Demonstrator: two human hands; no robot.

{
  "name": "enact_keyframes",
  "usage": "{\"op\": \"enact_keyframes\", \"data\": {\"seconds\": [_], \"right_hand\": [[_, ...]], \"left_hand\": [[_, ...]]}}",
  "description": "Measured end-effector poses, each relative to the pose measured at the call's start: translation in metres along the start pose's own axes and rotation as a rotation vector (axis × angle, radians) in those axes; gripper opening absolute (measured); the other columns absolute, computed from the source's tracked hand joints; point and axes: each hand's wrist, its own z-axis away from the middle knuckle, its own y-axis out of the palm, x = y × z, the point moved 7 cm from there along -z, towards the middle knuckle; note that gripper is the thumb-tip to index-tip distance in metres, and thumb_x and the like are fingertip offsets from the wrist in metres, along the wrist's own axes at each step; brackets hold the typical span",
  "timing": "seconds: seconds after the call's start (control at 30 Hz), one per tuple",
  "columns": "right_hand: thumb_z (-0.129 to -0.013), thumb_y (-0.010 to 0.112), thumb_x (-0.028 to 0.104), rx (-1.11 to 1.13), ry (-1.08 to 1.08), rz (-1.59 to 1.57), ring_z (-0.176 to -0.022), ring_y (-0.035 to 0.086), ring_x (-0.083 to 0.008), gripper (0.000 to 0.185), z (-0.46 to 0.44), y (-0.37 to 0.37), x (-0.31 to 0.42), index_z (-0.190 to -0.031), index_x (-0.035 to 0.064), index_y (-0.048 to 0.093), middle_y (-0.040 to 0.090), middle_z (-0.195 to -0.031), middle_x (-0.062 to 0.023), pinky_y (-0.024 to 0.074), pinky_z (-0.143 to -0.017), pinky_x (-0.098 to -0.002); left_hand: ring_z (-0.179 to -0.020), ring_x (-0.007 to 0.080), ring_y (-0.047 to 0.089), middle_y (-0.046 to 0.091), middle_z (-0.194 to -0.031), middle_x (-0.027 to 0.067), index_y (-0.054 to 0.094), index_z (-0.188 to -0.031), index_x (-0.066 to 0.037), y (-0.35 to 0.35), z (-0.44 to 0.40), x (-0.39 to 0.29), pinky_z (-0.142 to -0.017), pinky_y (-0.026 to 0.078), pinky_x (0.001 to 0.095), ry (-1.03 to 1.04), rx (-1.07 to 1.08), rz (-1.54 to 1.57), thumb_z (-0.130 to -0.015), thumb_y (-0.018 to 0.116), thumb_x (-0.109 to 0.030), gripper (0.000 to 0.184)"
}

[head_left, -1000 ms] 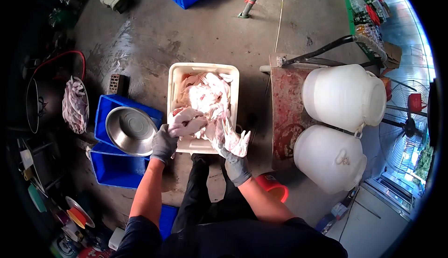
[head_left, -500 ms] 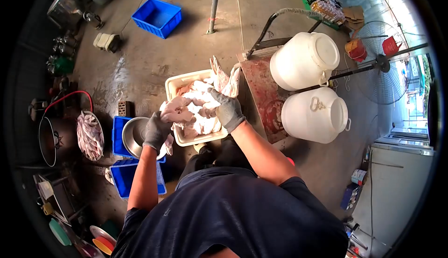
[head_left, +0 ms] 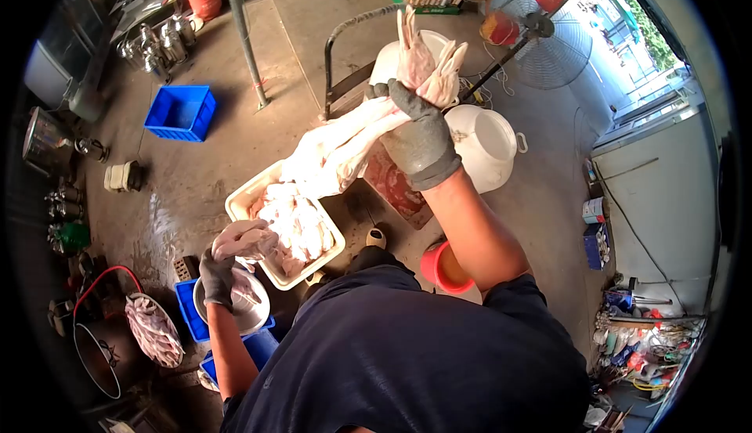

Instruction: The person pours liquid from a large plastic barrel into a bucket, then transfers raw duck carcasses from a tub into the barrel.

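Note:
Raised to the upper right, my right hand point(head_left: 419, 131), in a grey glove, is closed around the legs of a plucked bird carcass point(head_left: 337, 151), its feet sticking up past my fist. The pale body stretches down to the left over the far rim of a cream plastic crate point(head_left: 333, 225). Several pale pieces of poultry point(head_left: 294, 218) fill that crate. My left hand point(head_left: 217, 276), also gloved, grips a pinkish piece of poultry point(head_left: 244, 241) at the crate's left edge. Beneath it is a metal bowl point(head_left: 254, 319) with a piece of meat inside.
Two white plastic barrels point(head_left: 486, 147) stand on a rusty cart point(head_left: 399, 186) ahead right. A red bucket point(head_left: 446, 267) is near my right elbow. Blue crates point(head_left: 188, 308) hold up the bowl; an oval container of meat point(head_left: 154, 330) lies left. Another blue crate point(head_left: 180, 112) sits farther off.
My right hand has risen up and right from the crate, lifting the carcass by its legs. My left hand has shifted left and down with its piece. The view has turned right.

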Motion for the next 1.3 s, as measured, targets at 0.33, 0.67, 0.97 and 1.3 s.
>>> {"op": "enact_keyframes", "data": {"seconds": [0.33,0.67,0.97,1.3], "right_hand": [[-0.098,0.054,0.015,-0.319,-0.723,1.241,-0.101,0.061,-0.0175,0.022,0.042,-0.025,0.313,-0.114,0.0018,0.06,0.065,-0.109,-0.0082,0.0499,-0.09,-0.0298],[-0.101,0.047,0.01,-0.17,-0.43,1.261,-0.094,0.061,-0.0148,0.02,0.076,-0.257,0.398,-0.115,0.0001,0.058,0.063,-0.103,-0.0069,0.0515,-0.084,-0.0258],[-0.1,0.055,0.014,-0.323,-0.277,-0.094,-0.084,0.062,-0.0096,0.014,0.083,-0.506,0.313,-0.101,0.0017,0.063,0.066,-0.093,-0.0042,0.0513,-0.073,-0.0218],[-0.094,0.061,0.017,-1.223,0.01,-0.017,-0.102,0.064,-0.0194,0.025,0.16,-0.609,0.264,-0.116,0.0067,0.065,0.068,-0.105,-0.0063,0.0515,-0.09,-0.0354]], "left_hand": [[-0.085,0.0174,0.063,0.067,-0.104,0.0084,0.061,-0.117,0.004,0.005,0.005,0.036,-0.076,0.051,0.0302,-0.034,-0.122,0.223,-0.08,0.068,-0.002,0.039],[-0.086,0.0184,0.063,0.067,-0.103,0.0081,0.066,-0.112,0.004,0.012,0.046,0.036,-0.076,0.05,0.0305,-0.322,-0.482,0.066,-0.08,0.069,-0.007,0.034],[-0.084,0.0176,0.062,0.067,-0.099,0.0071,0.066,-0.112,0.003,0.086,0.067,-0.081,-0.073,0.049,0.0304,-0.222,-0.537,-0.036,-0.08,0.07,-0.009,0.035],[-0.081,0.0168,0.061,0.066,-0.096,0.0059,0.066,-0.113,0.003,0.16,0.064,-0.159,-0.07,0.048,0.0302,-0.125,-0.457,-0.078,-0.08,0.072,-0.01,0.036]]}}
